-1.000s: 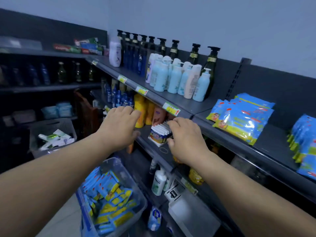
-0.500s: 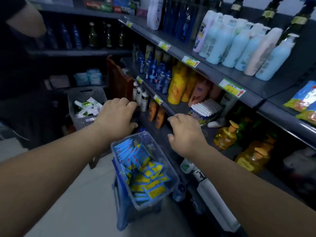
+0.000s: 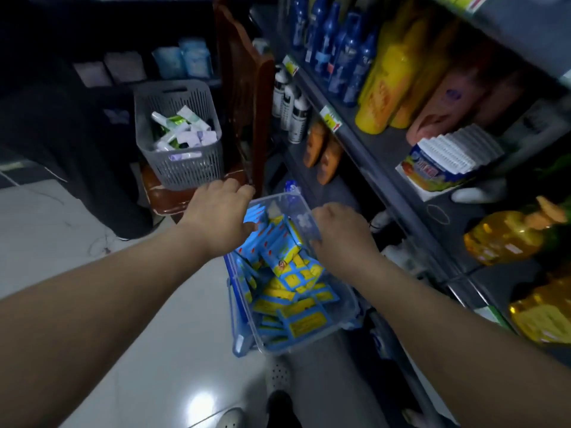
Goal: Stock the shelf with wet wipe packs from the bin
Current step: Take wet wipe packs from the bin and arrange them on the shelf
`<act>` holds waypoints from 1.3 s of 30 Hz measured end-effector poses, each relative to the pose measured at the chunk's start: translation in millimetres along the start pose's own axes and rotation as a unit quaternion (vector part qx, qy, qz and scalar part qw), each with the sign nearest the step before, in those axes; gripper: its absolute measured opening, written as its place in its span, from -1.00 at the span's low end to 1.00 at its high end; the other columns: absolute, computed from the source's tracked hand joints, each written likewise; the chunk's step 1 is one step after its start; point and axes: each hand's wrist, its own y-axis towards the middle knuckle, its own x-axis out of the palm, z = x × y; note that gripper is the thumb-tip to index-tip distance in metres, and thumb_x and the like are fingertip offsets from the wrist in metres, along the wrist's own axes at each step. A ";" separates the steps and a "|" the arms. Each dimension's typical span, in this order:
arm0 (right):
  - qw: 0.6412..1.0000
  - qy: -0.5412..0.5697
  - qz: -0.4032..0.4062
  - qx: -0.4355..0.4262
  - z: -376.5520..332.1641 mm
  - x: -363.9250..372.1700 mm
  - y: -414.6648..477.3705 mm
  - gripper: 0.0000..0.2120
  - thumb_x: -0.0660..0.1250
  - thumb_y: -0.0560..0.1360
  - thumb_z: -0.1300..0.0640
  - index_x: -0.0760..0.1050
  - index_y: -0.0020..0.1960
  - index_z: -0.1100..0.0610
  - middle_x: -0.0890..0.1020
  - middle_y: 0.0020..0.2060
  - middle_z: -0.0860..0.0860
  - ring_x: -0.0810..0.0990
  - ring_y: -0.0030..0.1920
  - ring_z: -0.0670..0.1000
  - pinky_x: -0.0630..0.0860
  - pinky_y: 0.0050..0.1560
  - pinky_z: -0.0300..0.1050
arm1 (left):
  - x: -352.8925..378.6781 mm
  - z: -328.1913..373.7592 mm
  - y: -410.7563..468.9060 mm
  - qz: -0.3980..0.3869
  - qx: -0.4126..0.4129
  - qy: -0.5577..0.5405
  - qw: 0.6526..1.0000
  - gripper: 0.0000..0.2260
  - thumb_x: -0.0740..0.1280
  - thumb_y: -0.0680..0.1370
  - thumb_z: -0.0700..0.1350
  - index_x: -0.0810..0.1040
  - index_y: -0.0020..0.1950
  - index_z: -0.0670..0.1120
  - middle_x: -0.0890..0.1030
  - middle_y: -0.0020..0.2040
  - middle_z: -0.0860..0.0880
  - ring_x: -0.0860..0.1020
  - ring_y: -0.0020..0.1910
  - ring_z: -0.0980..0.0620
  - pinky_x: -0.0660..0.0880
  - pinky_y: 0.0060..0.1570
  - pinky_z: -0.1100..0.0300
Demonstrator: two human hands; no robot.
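Note:
A clear plastic bin point(image 3: 244, 344) with blue handles stands on the floor against the foot of the shelving. It holds several blue and yellow wet wipe packs point(image 3: 290, 279), lying loosely. My left hand point(image 3: 219, 217) hovers over the bin's far left corner, fingers loosely curled, with nothing in it. My right hand point(image 3: 340, 233) is at the bin's right rim, fingers bent down toward the packs, and I see nothing held. The dark shelf point(image 3: 380, 156) runs along the right.
The shelf carries blue bottles point(image 3: 340, 50), yellow bottles point(image 3: 386, 88), a box of sachets point(image 3: 448, 159) and yellow jugs point(image 3: 506, 236). A grey basket point(image 3: 185, 162) of tubes sits on a wooden chair point(image 3: 244, 88) behind the bin. A dark-clothed person point(image 3: 61, 134) stands left.
My view has tipped down from the upper shelves to the bin. Both hands have dropped from the shelf edge to just above the packs.

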 end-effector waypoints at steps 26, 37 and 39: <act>0.995 0.063 -0.066 0.039 70.0 267.9 160.9 -0.51 0.33 0.49 -0.09 0.35 0.31 0.13 0.49 0.23 0.12 0.42 0.27 0.18 0.21 0.34 0.08 | 272.9 24.3 152.2 -0.193 -0.103 -0.084 0.972 -0.51 0.28 0.56 0.08 0.33 0.45 -0.03 0.41 0.28 -0.17 0.37 0.29 -0.21 0.40 0.15 0.01; 0.993 -0.030 -0.098 0.052 64.0 302.5 166.2 -0.51 0.27 0.53 0.06 0.28 0.43 0.07 0.59 0.20 0.00 0.13 0.51 0.06 -0.38 0.37 0.22 | 297.3 25.2 153.3 -0.156 -0.159 -0.145 0.964 -0.58 0.37 0.51 -0.03 0.37 0.30 -0.14 0.45 0.20 -0.20 0.48 0.14 -0.25 0.41 0.03 -0.02; 0.993 -0.039 -0.093 0.058 62.7 304.0 165.9 -0.60 0.28 0.50 0.14 0.40 0.33 0.05 0.61 0.15 -0.01 0.16 0.50 0.04 -0.43 0.34 0.19 | 299.2 25.3 154.4 -0.159 -0.173 -0.174 0.956 -0.62 0.39 0.50 -0.04 0.42 0.25 -0.15 0.48 0.16 -0.21 0.50 0.13 -0.26 0.42 0.01 0.00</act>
